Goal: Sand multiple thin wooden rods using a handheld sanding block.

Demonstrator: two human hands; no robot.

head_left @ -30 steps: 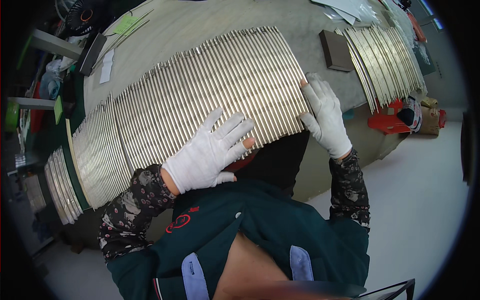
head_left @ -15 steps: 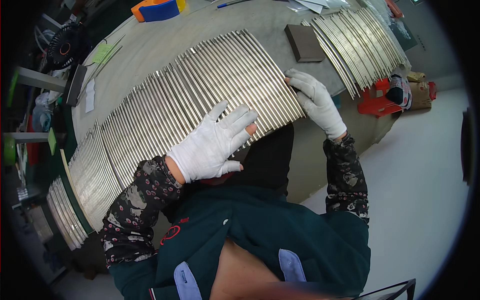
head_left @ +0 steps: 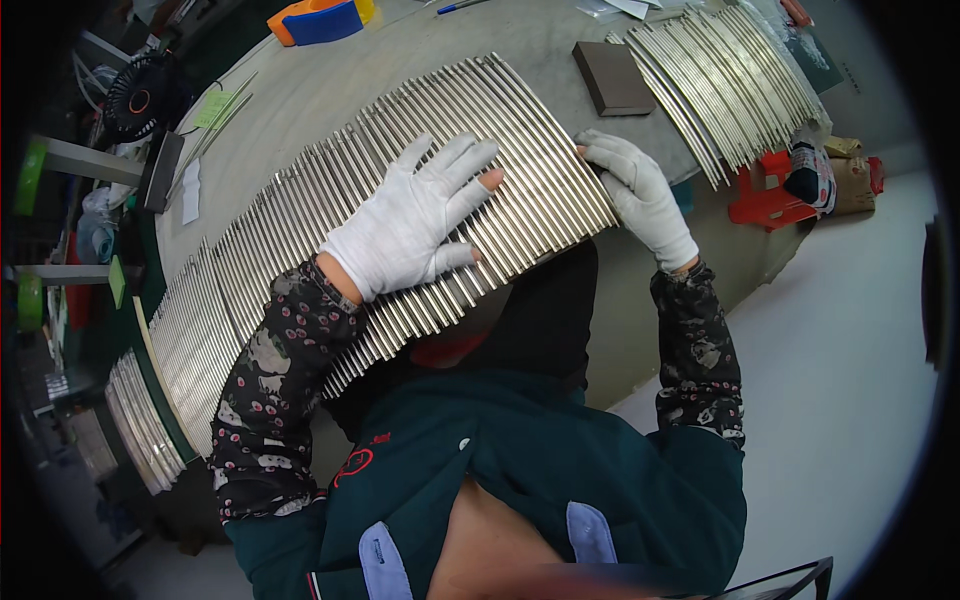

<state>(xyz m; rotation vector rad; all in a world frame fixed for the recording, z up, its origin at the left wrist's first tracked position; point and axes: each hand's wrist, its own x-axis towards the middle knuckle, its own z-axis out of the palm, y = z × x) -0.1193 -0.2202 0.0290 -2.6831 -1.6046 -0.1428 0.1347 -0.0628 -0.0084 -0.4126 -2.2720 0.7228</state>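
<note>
A wide row of thin silvery metal rods (head_left: 520, 130), laid side by side, curves across the table in front of me. My left hand (head_left: 420, 215), in a white glove with bare fingertips showing, lies flat on the middle of the row with its fingers spread. At the row's right end, my right hand (head_left: 640, 195), gloved the same way, rests against the outermost rod. Its fingers stretch along that rod's side, close together, and its thumb is partly hidden. Neither hand lifts a rod.
A dark brown block (head_left: 613, 78) sits beyond my right hand, beside a second bundle of rods (head_left: 730, 85). An orange and blue tape dispenser (head_left: 318, 22) stands at the back. Far left are a black fan (head_left: 140, 98) and more rods (head_left: 143, 425). A red stool (head_left: 765, 195) is at right.
My left hand has slid up and slightly left over the rods, uncovering their near ends. My right hand stays at the row's right end, almost unmoved. The whole view has shifted slightly.
</note>
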